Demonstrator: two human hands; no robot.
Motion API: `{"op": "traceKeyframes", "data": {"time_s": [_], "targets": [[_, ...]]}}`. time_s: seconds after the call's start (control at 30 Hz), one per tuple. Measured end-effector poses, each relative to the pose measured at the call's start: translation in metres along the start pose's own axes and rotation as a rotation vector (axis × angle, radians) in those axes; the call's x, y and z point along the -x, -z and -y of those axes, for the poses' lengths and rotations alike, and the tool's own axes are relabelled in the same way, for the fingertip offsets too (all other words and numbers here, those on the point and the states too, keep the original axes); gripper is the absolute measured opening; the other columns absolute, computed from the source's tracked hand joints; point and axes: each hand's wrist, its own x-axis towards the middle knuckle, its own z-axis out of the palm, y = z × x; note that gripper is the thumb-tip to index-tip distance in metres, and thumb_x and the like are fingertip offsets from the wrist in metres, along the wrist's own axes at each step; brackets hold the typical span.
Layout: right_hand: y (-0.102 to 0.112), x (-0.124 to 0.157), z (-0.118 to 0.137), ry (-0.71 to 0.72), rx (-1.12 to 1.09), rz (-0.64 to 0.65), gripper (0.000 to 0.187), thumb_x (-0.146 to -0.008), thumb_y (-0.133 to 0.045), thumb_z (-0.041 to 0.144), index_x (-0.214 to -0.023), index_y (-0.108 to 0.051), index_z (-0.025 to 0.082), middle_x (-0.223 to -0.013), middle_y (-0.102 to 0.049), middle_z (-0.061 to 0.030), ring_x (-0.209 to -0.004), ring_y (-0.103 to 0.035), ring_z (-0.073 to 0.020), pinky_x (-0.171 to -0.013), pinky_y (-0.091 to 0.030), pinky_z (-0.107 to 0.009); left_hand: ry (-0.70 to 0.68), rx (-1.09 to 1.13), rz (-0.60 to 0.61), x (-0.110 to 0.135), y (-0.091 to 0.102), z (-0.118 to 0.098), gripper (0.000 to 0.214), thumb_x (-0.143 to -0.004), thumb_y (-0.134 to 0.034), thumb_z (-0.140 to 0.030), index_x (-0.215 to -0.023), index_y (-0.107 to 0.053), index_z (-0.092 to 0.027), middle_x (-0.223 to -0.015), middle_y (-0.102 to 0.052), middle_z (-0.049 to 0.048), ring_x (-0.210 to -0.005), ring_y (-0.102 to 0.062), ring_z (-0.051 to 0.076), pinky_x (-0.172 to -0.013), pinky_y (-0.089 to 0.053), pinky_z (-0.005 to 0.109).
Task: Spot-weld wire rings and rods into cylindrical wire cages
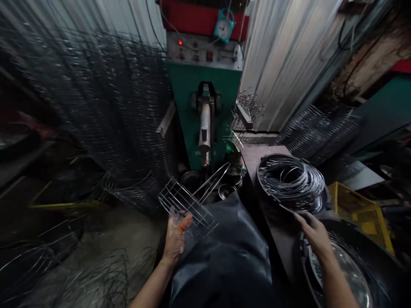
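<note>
My left hand [177,236] grips a bent wire grid frame [189,205] by its near edge and holds it up over my dark apron [224,256]. The frame's long wire prongs point up toward the green welding machine [205,111]. My right hand [313,231] reaches onto the stack of wire rings [290,182] lying in a black round tray on the stand to my right. Its fingers pinch the near edge of one ring.
A large hanging mass of finished wire frames [96,111] fills the left. More wire pieces lie on the floor [80,273]. A second tray with a shiny metal disc [346,269] sits lower right, beside a yellow crate [362,214]. A clock [224,26] hangs on the machine.
</note>
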Motion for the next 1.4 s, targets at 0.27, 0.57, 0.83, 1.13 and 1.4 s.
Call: {"op": "traceKeyframes", "data": {"time_s": [0.27,0.57,0.83,1.13,1.4], "targets": [[-0.150,-0.021,0.181,0.256,-0.517,0.416,0.032,-0.074,-0.055,0.047,-0.065,-0.058,0.017,-0.057,-0.052,0.0013,-0.056,-0.047,-0.0127,-0.055,-0.038,-0.024,-0.028,-0.002,-0.027,0.021,0.012,0.019,0.070,-0.059,-0.072,-0.033,-0.121,-0.041,-0.027,-0.103,-0.049,0.0022,-0.096,-0.054,0.017,-0.088,-0.042,0.036],[-0.190,-0.018,0.172,0.216,-0.749,0.411,0.031,-0.078,-0.056,0.046,-0.064,-0.053,0.018,-0.056,-0.048,0.0033,-0.053,-0.042,-0.0103,-0.052,-0.034,-0.023,-0.060,-0.012,-0.054,0.016,0.024,0.027,0.070,-0.061,-0.071,-0.032,-0.123,-0.041,-0.029,-0.099,-0.049,0.0008,-0.091,-0.055,0.016,-0.088,-0.041,0.035],[-0.192,-0.010,0.181,0.207,-0.833,0.495,0.032,-0.079,-0.056,0.045,-0.063,-0.052,0.018,-0.055,-0.048,0.0028,-0.051,-0.041,-0.0102,-0.051,-0.034,-0.023,0.011,-0.016,-0.041,0.020,0.031,0.026,0.083,-0.059,-0.073,-0.032,-0.132,-0.033,-0.029,-0.107,-0.051,0.0027,-0.094,-0.055,0.016,-0.090,-0.040,0.034],[-0.186,-0.012,0.183,0.212,-0.814,0.448,0.033,-0.079,-0.056,0.046,-0.062,-0.053,0.018,-0.053,-0.048,0.0027,-0.050,-0.041,-0.0106,-0.050,-0.034,-0.024,-0.110,-0.032,-0.027,0.017,0.029,0.029,0.082,-0.062,-0.072,-0.031,-0.134,-0.032,-0.033,-0.100,-0.049,-0.0003,-0.089,-0.052,0.013,-0.086,-0.042,0.030],[-0.197,-0.016,0.185,0.189,-0.902,0.481,0.031,-0.078,-0.057,0.044,-0.061,-0.051,0.019,-0.053,-0.048,0.0035,-0.049,-0.042,-0.0099,-0.051,-0.035,-0.023,-0.015,-0.041,0.002,0.008,0.035,0.031,0.083,-0.061,-0.072,-0.034,-0.134,-0.033,-0.030,-0.107,-0.052,0.0032,-0.095,-0.054,0.017,-0.091,-0.040,0.036]]}}
